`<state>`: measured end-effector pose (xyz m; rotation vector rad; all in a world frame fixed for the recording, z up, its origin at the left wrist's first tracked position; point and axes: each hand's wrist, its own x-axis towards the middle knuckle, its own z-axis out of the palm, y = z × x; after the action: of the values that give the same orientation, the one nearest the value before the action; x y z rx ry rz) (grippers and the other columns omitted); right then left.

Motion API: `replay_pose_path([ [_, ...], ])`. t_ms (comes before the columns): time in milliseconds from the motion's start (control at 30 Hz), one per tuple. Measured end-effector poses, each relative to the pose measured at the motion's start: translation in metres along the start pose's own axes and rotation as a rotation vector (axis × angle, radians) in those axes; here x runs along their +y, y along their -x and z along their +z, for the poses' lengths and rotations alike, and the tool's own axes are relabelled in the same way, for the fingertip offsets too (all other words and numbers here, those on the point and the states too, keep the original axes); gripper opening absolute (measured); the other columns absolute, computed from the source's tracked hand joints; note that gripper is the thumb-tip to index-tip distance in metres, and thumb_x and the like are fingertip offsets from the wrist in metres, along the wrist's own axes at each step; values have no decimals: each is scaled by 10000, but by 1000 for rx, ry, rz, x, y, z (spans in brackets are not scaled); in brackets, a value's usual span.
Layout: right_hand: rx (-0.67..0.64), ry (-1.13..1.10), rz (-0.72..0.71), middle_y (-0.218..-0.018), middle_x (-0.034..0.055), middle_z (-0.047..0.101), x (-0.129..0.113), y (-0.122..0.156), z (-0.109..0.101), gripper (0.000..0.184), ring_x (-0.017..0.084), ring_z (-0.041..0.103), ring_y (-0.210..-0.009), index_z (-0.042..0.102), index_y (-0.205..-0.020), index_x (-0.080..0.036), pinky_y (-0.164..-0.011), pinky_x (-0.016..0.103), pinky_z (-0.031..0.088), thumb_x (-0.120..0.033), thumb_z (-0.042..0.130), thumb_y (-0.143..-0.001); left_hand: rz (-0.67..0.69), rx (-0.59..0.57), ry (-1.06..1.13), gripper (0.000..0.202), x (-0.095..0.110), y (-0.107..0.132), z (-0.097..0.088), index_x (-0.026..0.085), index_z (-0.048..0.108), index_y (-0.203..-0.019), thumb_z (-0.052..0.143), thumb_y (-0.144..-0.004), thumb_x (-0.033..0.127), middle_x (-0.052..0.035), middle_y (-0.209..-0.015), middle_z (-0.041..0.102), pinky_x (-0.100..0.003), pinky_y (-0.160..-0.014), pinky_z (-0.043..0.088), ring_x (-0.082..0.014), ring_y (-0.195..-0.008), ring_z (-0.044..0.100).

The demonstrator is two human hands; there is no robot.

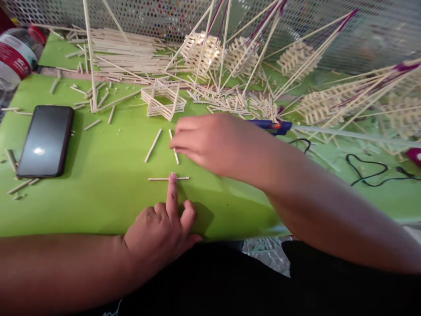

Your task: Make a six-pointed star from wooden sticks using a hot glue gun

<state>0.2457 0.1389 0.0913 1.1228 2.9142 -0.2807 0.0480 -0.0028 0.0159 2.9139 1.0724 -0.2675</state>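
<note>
Far to the left of the thin pale wooden stick [168,178], which lies crosswise on the bright green tabletop [98,206], are a clear plastic bottle with red label [16,57] and a flat black smartphone [45,141]. The left hand [158,235] is just below this stick; its index finger [171,193] is stretched, the tip pressing on the stick, and the other fingers are bent. Just above lie two more wooden sticks [153,145]. The blurred right hand [213,145] has narrow, close fingers beside one of them; I cannot tell if they hold it. Further right lie a blue glue gun [271,126] and a thin black cord [378,171].
</note>
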Motion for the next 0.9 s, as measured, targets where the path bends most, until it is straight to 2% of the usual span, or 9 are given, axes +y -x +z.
replay_pose_path([
  [67,-135,139,-30,-1170,99,782,-5,-30,7,307,207,669,-867,810,-1164,-171,-694,351,390,-22,572,-1038,0,3,16,612,0,0,1,161,690,-1430,613,-1093,666,-460,-1664,460,-363,-475,534,-261,-596,730],
  [133,-171,212,-76,-1230,110,760,-9,-49,13,338,223,667,-950,786,-1207,-154,-687,352,366,14,540,-1046,4,23,19,608,1,0,3,161,685,-1412,641,-1078,668,-470,-1656,459,-366,-471,535,-261,-589,722],
  [233,-199,236,-123,-1268,108,737,-12,-60,21,366,252,659,-1093,763,-1244,-161,-700,349,370,27,495,-1081,1,58,20,601,2,0,5,167,676,-1381,673,-1056,673,-488,-1636,465,-367,-461,536,-266,-579,713],
  [333,-211,221,-145,-1239,102,739,-9,-57,26,324,257,647,-1117,750,-1236,-173,-733,347,398,3,516,-1099,-7,61,39,591,3,0,4,180,668,-1369,686,-1047,675,-488,-1634,465,-363,-457,530,-262,-571,703],
  [533,-116,173,-276,-1130,85,733,2,-45,38,261,237,608,-1027,752,-1142,-171,-774,347,415,-9,559,-1076,-9,45,94,571,4,0,3,202,647,-1401,692,-1055,653,-462,-1644,474,-358,-452,516,-244,-559,686],
  [733,-119,112,-301,-1114,87,727,-1,-36,41,232,255,604,-1026,751,-1100,-184,-776,362,414,-17,593,-1070,-13,60,72,568,4,-1,4,220,627,-1390,671,-1056,677,-425,-1632,525,-363,-443,518,-245,-562,682],
  [900,-186,85,-281,-1145,96,723,-7,-33,35,205,268,605,-1030,760,-1109,-196,-759,369,414,-54,613,-1083,-7,77,44,542,4,0,2,226,618,-1380,614,-1083,679,-414,-1605,568,-355,-439,526,-237,-553,678],
])
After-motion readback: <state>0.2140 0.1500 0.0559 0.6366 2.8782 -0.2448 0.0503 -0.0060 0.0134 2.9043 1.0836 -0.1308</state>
